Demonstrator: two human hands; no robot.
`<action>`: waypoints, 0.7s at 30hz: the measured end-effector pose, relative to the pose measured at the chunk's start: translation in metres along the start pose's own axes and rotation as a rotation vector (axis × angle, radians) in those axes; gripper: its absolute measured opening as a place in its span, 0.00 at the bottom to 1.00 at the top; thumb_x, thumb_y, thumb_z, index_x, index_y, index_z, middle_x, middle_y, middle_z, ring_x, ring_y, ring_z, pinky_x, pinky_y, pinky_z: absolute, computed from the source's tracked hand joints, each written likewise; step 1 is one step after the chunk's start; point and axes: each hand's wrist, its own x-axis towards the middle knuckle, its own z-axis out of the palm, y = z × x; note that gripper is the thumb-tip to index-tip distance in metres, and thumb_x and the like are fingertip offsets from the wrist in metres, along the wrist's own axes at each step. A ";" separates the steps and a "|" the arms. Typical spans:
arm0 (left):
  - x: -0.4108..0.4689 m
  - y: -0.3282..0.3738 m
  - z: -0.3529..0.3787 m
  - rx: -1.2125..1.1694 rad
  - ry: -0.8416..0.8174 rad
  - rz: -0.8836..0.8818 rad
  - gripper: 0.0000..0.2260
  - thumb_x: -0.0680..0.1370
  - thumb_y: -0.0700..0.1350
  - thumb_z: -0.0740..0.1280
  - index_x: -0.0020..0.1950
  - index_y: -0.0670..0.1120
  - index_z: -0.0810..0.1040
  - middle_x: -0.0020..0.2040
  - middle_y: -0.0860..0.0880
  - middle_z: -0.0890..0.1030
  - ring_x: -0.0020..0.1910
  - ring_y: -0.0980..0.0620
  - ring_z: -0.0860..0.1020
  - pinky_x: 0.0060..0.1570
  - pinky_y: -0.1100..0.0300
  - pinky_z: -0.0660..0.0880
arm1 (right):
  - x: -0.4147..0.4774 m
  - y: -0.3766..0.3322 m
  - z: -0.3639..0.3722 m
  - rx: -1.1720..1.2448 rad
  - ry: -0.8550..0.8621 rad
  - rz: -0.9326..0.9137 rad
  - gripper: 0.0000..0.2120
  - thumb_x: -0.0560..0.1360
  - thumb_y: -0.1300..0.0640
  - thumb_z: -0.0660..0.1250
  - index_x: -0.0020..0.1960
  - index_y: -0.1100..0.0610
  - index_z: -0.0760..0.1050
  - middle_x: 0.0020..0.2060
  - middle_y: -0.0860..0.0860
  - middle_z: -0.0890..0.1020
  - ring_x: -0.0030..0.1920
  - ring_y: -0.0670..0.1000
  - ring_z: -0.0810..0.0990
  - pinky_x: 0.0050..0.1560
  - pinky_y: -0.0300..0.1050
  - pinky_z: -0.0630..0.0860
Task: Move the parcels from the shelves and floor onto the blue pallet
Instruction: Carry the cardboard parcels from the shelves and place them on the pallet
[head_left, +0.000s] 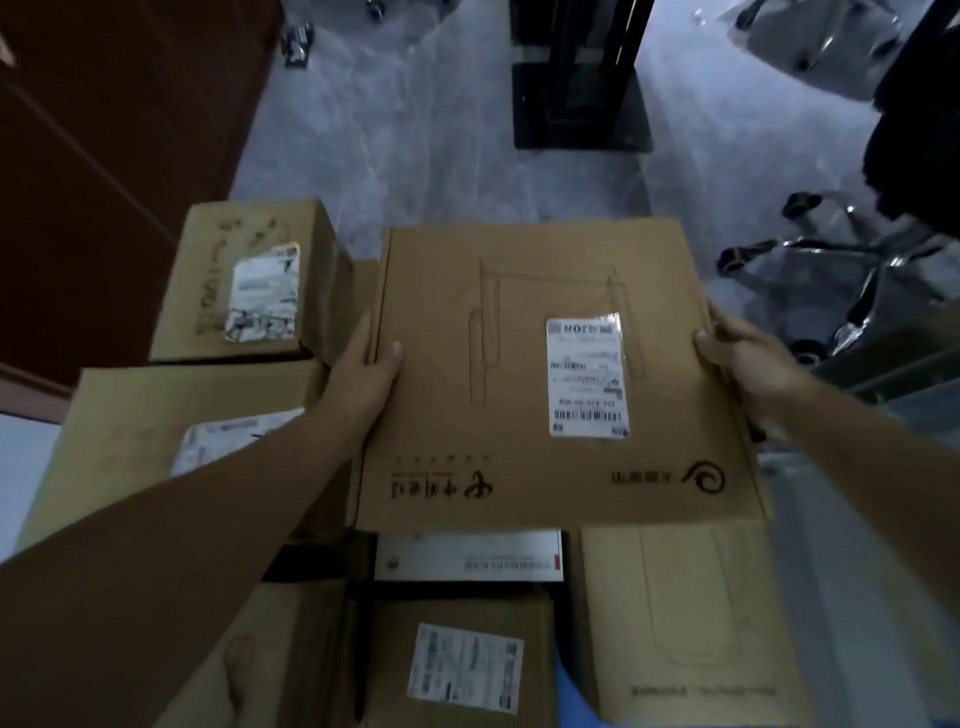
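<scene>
Flat box (556, 374) held level over other parcels, label (587, 376) on top face

Left hand (363, 384) grips left edge, thumb on top, fingers out of sight; right hand (748, 364) grips right edge, thumb on top

Near edge overlaps white packet (467, 561) and tan box (685, 623); sliver of blue pallet (571, 696) beside them

Small box (249, 280) just beside left edge

Open grey floor (441, 130) beyond far edge; chair base (831, 270) right, black stand (576, 104) farther ahead

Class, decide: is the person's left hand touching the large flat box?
Touching. Head view: the left hand grips the large flat box at its edge, thumb on top.
</scene>
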 end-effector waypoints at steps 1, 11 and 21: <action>0.008 -0.005 0.005 0.001 0.046 0.018 0.26 0.83 0.50 0.61 0.79 0.55 0.57 0.74 0.49 0.69 0.67 0.45 0.72 0.66 0.45 0.72 | 0.011 -0.002 0.001 -0.008 -0.009 -0.002 0.20 0.81 0.58 0.61 0.71 0.42 0.70 0.61 0.44 0.79 0.59 0.49 0.77 0.55 0.45 0.74; 0.039 -0.046 0.022 0.161 0.248 0.050 0.25 0.83 0.49 0.60 0.79 0.54 0.58 0.75 0.49 0.67 0.71 0.47 0.68 0.71 0.49 0.66 | 0.045 0.022 0.026 -0.003 -0.026 0.060 0.25 0.81 0.59 0.61 0.75 0.43 0.63 0.72 0.48 0.70 0.68 0.51 0.72 0.70 0.52 0.67; 0.016 -0.069 0.009 0.146 0.276 -0.022 0.23 0.84 0.47 0.59 0.79 0.55 0.59 0.75 0.48 0.67 0.72 0.46 0.67 0.71 0.45 0.65 | 0.015 0.015 0.045 0.046 0.010 0.057 0.25 0.80 0.62 0.62 0.73 0.43 0.67 0.71 0.49 0.71 0.67 0.52 0.73 0.69 0.51 0.69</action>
